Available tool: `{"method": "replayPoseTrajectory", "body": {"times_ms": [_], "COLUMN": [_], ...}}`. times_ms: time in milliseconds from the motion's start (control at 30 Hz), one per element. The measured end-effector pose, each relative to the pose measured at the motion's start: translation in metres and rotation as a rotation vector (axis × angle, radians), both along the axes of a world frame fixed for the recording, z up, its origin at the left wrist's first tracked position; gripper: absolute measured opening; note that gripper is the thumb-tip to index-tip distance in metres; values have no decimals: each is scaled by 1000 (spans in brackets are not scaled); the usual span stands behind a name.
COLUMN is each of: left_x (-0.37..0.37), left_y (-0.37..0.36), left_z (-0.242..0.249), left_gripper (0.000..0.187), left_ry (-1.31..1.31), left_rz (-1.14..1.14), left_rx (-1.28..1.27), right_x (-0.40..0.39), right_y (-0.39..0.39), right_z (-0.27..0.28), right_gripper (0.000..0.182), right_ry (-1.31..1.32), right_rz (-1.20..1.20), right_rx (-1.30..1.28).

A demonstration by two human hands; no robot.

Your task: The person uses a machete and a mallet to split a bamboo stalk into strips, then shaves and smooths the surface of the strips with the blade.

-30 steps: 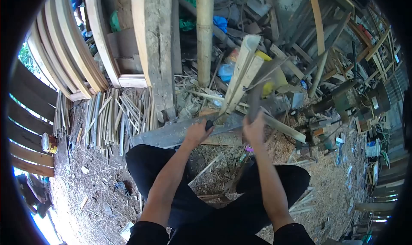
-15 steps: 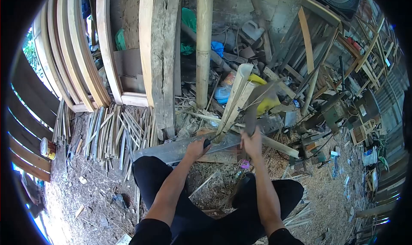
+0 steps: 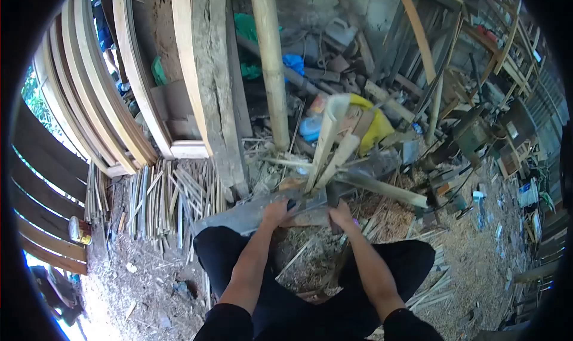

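Split bamboo (image 3: 326,139) now spreads wider, upright at the grey beam (image 3: 239,214). Right hand (image 3: 341,214) is lower, gripping the dark tool (image 3: 332,193) beside its base; left hand (image 3: 276,212) closed on a black handle (image 3: 291,204). Yellow sack (image 3: 378,131) behind.

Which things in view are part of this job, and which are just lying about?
In use, by the look of it:
- split bamboo
- black handle in left hand
- dark blade in right hand

Lying about, likely:
- white jug
- yellow plastic
- tin
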State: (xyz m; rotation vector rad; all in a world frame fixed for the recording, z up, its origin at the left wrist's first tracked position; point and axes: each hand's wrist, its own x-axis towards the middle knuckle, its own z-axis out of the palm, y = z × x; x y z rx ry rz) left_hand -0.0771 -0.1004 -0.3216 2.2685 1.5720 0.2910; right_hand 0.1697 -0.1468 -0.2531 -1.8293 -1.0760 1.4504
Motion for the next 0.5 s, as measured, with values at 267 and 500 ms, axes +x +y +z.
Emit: {"method": "replayPoseTrajectory", "body": {"times_ms": [267,500], "left_x": [20,22], "left_y": [-7,-5], "left_z": [12,5], "left_gripper": [60,57], "left_ry": [61,-113], "left_rz": [-11,83], "left_rx": [-126,-139], "right_x": [-3,38], "right_y": [-4,-46], "right_z": [-8,-58], "right_gripper": [18,38], "right_ry": [168,-721], "right_rz": [-232,-354], "right_rx": [365,472]}}
